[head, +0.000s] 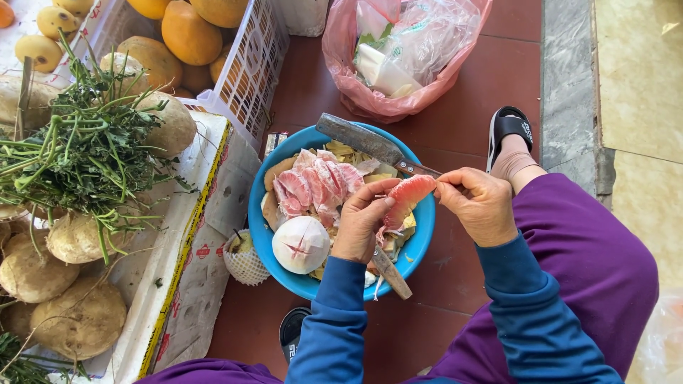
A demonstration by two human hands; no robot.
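I hold one pink pomelo segment [408, 199] between both hands over the blue bowl [425, 235]. My left hand [361, 222] pinches its lower end, thumb and fingers pressed against the flesh; my right hand [478, 205] pinches the upper end, fingertips closed on what looks like a strip of pale membrane at the tip. The segment's long axis runs diagonally, low end toward my left hand, high end pointing up and right toward my right hand. Its exposed face is bare pink flesh, so I judge the skinning of this piece largely done, with only the edge at the right tip left. In the bowl behind it lie several peeled segments [313, 186], close together, with peel scraps [348, 151] beside them near the far rim. A white, pith-covered fruit [301, 244] sits whole in the near left of the bowl, scored but not yet opened; I judge that as the remaining work. A cleaver [363, 139] rests across the far rim, untouched, and a second handle [390, 272] lies on the near rim under my left wrist.
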